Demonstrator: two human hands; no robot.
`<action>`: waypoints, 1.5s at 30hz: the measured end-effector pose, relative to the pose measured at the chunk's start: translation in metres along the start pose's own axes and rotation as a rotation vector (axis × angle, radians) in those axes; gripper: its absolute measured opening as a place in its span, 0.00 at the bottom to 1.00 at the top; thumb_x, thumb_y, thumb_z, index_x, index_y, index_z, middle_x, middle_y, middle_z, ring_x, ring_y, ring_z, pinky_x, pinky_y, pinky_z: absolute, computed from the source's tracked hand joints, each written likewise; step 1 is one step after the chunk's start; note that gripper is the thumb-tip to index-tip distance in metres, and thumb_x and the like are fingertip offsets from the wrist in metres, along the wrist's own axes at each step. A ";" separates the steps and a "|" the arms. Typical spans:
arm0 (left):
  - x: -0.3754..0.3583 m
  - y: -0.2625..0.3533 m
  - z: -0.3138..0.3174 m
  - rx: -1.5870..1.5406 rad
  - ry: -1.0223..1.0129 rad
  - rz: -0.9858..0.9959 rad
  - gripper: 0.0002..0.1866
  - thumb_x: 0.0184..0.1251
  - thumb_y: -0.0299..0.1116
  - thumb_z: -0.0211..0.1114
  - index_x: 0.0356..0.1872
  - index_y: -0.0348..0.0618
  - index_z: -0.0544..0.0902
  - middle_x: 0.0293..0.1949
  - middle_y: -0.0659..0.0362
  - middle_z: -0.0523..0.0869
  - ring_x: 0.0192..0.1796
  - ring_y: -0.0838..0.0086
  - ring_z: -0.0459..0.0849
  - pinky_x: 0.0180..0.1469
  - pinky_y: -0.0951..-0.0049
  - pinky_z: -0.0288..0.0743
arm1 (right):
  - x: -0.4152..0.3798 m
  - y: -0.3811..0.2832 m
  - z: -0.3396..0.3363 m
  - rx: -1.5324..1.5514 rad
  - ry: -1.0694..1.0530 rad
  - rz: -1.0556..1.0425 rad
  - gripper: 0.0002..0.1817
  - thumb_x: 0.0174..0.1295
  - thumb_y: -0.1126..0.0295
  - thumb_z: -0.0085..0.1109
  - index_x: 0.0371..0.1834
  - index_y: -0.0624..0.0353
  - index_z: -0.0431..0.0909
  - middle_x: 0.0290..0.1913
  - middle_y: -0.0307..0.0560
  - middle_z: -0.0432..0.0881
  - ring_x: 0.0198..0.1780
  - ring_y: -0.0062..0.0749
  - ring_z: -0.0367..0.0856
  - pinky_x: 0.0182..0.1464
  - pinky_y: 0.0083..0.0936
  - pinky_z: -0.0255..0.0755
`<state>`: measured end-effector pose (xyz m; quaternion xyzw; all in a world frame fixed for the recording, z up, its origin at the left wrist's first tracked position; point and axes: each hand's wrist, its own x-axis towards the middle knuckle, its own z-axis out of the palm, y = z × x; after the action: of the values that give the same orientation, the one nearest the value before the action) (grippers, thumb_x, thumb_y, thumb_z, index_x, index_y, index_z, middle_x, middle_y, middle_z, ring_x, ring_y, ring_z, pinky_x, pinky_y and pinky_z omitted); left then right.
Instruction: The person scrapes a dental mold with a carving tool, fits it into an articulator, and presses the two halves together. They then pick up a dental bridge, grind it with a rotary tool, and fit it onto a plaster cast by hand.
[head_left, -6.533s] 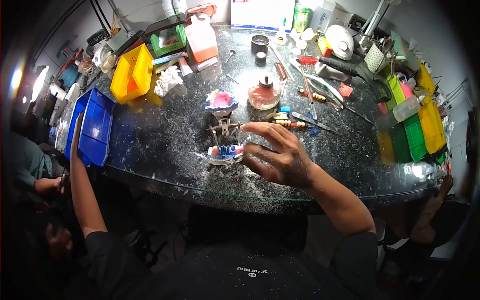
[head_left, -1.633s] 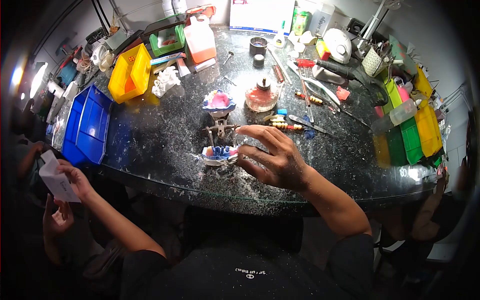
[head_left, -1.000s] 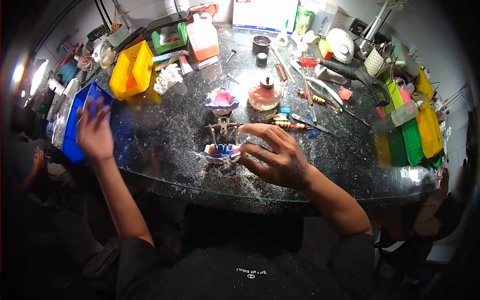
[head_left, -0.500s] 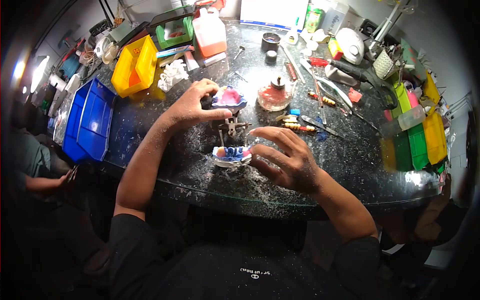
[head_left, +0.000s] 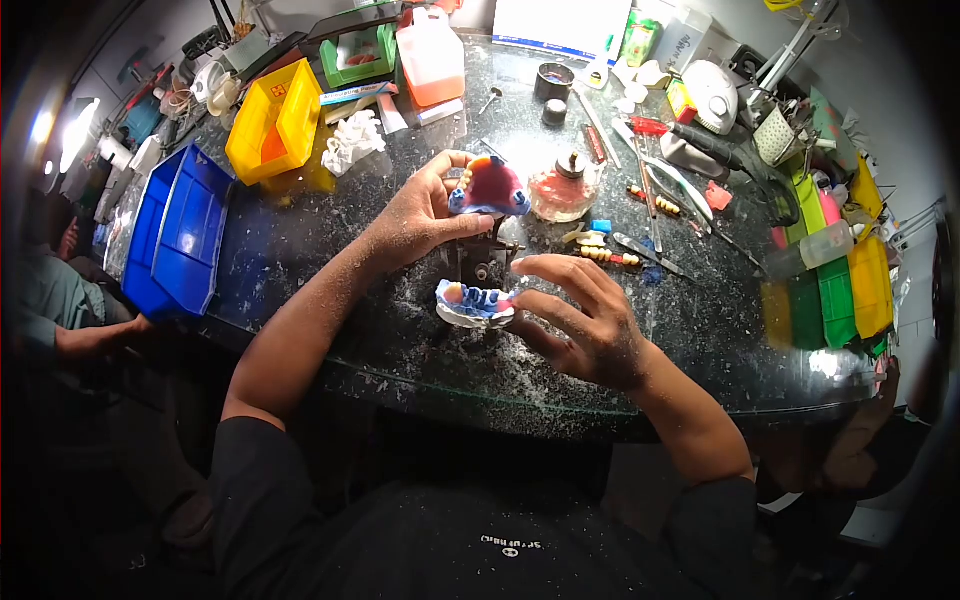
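A metal dental articulator [head_left: 482, 272] stands swung open on the bench. My left hand [head_left: 425, 208] grips the upper dental cast [head_left: 490, 190], its thumb along the near edge and its fingers behind; pink wax, blue parts and a row of teeth show on it. Below it, the lower dental cast [head_left: 474, 303] has blue tooth stumps, pink wax and a white plaster base. My right hand [head_left: 585, 315] holds this lower cast by its right end, with curled fingers and the index finger raised above. The thumb's contact is partly hidden.
Behind the casts stands a glass spirit lamp [head_left: 565, 190]. Sets of artificial teeth [head_left: 608, 256] and a knife [head_left: 650, 255] lie to the right. Blue [head_left: 180, 235] and yellow [head_left: 275, 120] bins stand left. White dust covers the dark bench [head_left: 400, 345]. Another person's arm [head_left: 95, 340] is at far left.
The upper cast has tilted up in my left hand, so its toothed side now faces me more. My right hand stays at the lower cast. The view has shifted slightly.
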<state>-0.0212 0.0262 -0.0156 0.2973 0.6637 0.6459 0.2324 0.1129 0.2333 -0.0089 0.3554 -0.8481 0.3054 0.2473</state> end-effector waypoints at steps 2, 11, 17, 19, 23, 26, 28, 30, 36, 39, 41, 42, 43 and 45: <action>0.000 0.000 -0.001 0.054 -0.009 -0.005 0.31 0.61 0.27 0.70 0.62 0.36 0.63 0.46 0.54 0.84 0.45 0.80 0.83 0.48 0.77 0.79 | 0.000 -0.001 -0.002 0.004 0.000 -0.001 0.12 0.54 0.67 0.69 0.39 0.57 0.78 0.52 0.49 0.78 0.51 0.41 0.80 0.50 0.35 0.76; 0.001 -0.001 -0.001 -0.018 -0.037 -0.027 0.32 0.64 0.28 0.68 0.67 0.35 0.64 0.53 0.57 0.81 0.53 0.79 0.79 0.58 0.75 0.75 | 0.001 0.076 -0.060 -0.204 0.322 0.702 0.10 0.61 0.75 0.61 0.43 0.60 0.72 0.29 0.47 0.79 0.27 0.30 0.79 0.29 0.26 0.73; -0.003 0.006 -0.002 0.039 0.011 0.048 0.31 0.62 0.30 0.70 0.63 0.38 0.65 0.51 0.59 0.80 0.54 0.79 0.78 0.58 0.76 0.73 | -0.019 0.113 -0.048 -0.554 0.001 0.798 0.15 0.60 0.67 0.59 0.49 0.55 0.70 0.41 0.56 0.81 0.46 0.54 0.80 0.46 0.45 0.73; -0.003 0.009 -0.004 0.055 0.061 0.072 0.29 0.64 0.27 0.68 0.63 0.39 0.63 0.50 0.56 0.81 0.53 0.77 0.81 0.57 0.75 0.76 | -0.020 0.113 -0.049 -0.615 0.019 0.721 0.13 0.61 0.71 0.53 0.49 0.55 0.71 0.39 0.55 0.80 0.41 0.47 0.82 0.42 0.41 0.73; -0.002 0.013 -0.010 -0.004 0.184 0.188 0.32 0.65 0.24 0.65 0.65 0.41 0.57 0.51 0.55 0.79 0.52 0.76 0.81 0.56 0.75 0.77 | -0.016 0.104 -0.072 0.028 0.228 0.797 0.15 0.60 0.79 0.44 0.49 0.58 0.74 0.33 0.43 0.77 0.28 0.24 0.71 0.32 0.23 0.67; -0.001 0.011 -0.021 0.156 0.261 0.272 0.32 0.64 0.25 0.66 0.63 0.41 0.56 0.51 0.54 0.79 0.52 0.76 0.82 0.55 0.75 0.77 | 0.003 0.068 -0.081 0.910 0.507 0.702 0.14 0.61 0.78 0.47 0.50 0.63 0.74 0.31 0.38 0.74 0.28 0.22 0.70 0.32 0.18 0.64; -0.003 0.016 -0.027 0.285 0.273 0.235 0.31 0.60 0.26 0.70 0.60 0.39 0.61 0.50 0.55 0.78 0.53 0.75 0.80 0.55 0.74 0.76 | 0.007 0.051 -0.077 0.933 0.505 0.631 0.13 0.61 0.77 0.52 0.50 0.65 0.75 0.32 0.36 0.73 0.29 0.16 0.68 0.32 0.14 0.63; -0.005 0.017 -0.038 0.459 0.257 0.236 0.31 0.58 0.28 0.72 0.58 0.38 0.64 0.50 0.56 0.78 0.53 0.74 0.79 0.56 0.73 0.75 | 0.007 0.045 -0.073 0.651 0.461 0.578 0.13 0.63 0.74 0.56 0.50 0.64 0.75 0.33 0.35 0.74 0.30 0.14 0.67 0.32 0.13 0.62; -0.015 0.017 -0.065 -0.242 -0.017 0.051 0.27 0.73 0.54 0.49 0.56 0.40 0.74 0.44 0.59 0.83 0.42 0.77 0.80 0.42 0.75 0.72 | -0.002 0.050 -0.062 0.560 0.614 0.552 0.14 0.70 0.66 0.53 0.50 0.64 0.79 0.29 0.38 0.78 0.29 0.17 0.74 0.33 0.16 0.65; -0.015 0.002 -0.074 -0.352 -0.008 0.002 0.31 0.76 0.56 0.40 0.56 0.35 0.75 0.44 0.54 0.84 0.45 0.71 0.81 0.46 0.71 0.72 | -0.004 0.051 -0.062 0.549 0.566 0.555 0.14 0.69 0.70 0.49 0.51 0.67 0.78 0.34 0.45 0.82 0.34 0.21 0.79 0.37 0.18 0.69; -0.013 -0.010 -0.085 -0.347 -0.016 -0.010 0.35 0.74 0.58 0.41 0.59 0.30 0.71 0.49 0.47 0.83 0.53 0.63 0.81 0.58 0.66 0.72 | -0.005 0.054 -0.060 0.613 0.562 0.578 0.14 0.69 0.71 0.49 0.51 0.68 0.78 0.36 0.47 0.83 0.35 0.22 0.80 0.37 0.19 0.70; -0.013 -0.006 -0.081 -0.338 -0.041 0.025 0.35 0.74 0.57 0.41 0.59 0.29 0.71 0.49 0.47 0.82 0.53 0.62 0.81 0.59 0.65 0.71 | -0.005 0.055 -0.059 0.644 0.561 0.589 0.15 0.68 0.72 0.49 0.51 0.69 0.78 0.37 0.49 0.83 0.35 0.23 0.80 0.37 0.19 0.70; -0.013 0.001 -0.075 -0.330 -0.066 0.059 0.35 0.74 0.57 0.41 0.59 0.28 0.70 0.49 0.46 0.82 0.53 0.61 0.81 0.60 0.65 0.71 | -0.006 0.056 -0.058 0.688 0.558 0.575 0.14 0.67 0.74 0.49 0.51 0.70 0.78 0.39 0.51 0.84 0.36 0.24 0.80 0.37 0.20 0.71; -0.015 0.009 -0.075 -0.372 -0.125 0.085 0.34 0.73 0.54 0.47 0.62 0.29 0.68 0.51 0.47 0.81 0.54 0.61 0.81 0.62 0.64 0.70 | -0.006 0.056 -0.057 0.687 0.559 0.617 0.14 0.66 0.74 0.51 0.50 0.70 0.78 0.39 0.52 0.83 0.36 0.24 0.80 0.38 0.20 0.71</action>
<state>-0.0613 -0.0384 -0.0037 0.3165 0.5040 0.7470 0.2963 0.0860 0.3065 0.0079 0.0554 -0.6662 0.7066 0.2320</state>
